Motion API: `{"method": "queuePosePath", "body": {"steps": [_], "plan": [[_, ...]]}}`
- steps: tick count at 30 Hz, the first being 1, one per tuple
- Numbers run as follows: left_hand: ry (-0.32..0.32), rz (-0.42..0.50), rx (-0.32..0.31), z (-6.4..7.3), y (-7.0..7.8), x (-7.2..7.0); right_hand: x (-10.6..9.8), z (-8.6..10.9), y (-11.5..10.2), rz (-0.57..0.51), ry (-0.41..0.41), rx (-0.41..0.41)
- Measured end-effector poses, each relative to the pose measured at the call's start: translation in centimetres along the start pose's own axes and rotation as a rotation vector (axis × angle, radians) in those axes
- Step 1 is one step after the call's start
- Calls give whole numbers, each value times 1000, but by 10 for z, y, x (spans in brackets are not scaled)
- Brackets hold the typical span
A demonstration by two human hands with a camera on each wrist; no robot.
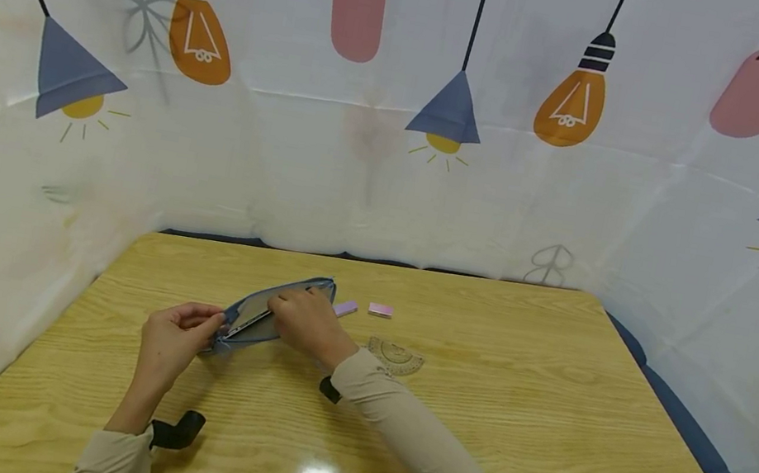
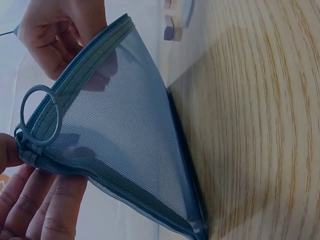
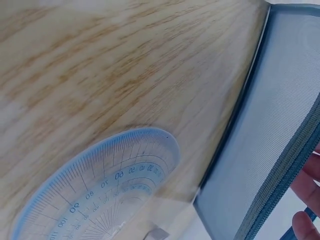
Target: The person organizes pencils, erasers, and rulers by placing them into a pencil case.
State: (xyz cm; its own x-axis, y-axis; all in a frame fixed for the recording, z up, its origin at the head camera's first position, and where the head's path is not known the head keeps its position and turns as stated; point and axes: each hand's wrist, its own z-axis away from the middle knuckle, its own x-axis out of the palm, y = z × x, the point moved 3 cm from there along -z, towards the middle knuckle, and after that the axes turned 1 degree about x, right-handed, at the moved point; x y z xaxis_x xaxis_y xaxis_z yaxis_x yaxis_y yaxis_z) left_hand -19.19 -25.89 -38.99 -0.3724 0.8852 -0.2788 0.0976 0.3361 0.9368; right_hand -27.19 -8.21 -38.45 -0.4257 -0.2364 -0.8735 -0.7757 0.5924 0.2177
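A blue mesh zip pouch [image 1: 252,320] stands tilted on the table with its zipped mouth open. My left hand [image 1: 174,336] pinches the corner by the zip end, where a ring pull [image 2: 60,117] hangs. The right hand [image 1: 308,325] reaches into the mouth, fingers curled at a slim pen [image 1: 250,324] that lies along the inside. Part of those fingers is hidden by the mesh in the left wrist view. A clear protractor [image 3: 100,195] lies flat beside the pouch, near the right wrist.
Two small pink-purple blocks, one a block [image 1: 380,310] and the other a block [image 1: 345,309] by the pouch, lie behind the right hand. The wooden table [image 1: 506,425] meets a printed cloth backdrop [image 1: 373,185] at the back and sides.
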Motion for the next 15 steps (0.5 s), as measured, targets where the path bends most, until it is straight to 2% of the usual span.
{"method": "queuePosePath", "body": {"steps": [10, 15], "plan": [[15, -13, 2, 0, 1, -1, -7, 0, 3, -58, 12, 1], [18, -19, 6, -1, 0, -2, -15, 0, 4, -75, -6, 9]]}}
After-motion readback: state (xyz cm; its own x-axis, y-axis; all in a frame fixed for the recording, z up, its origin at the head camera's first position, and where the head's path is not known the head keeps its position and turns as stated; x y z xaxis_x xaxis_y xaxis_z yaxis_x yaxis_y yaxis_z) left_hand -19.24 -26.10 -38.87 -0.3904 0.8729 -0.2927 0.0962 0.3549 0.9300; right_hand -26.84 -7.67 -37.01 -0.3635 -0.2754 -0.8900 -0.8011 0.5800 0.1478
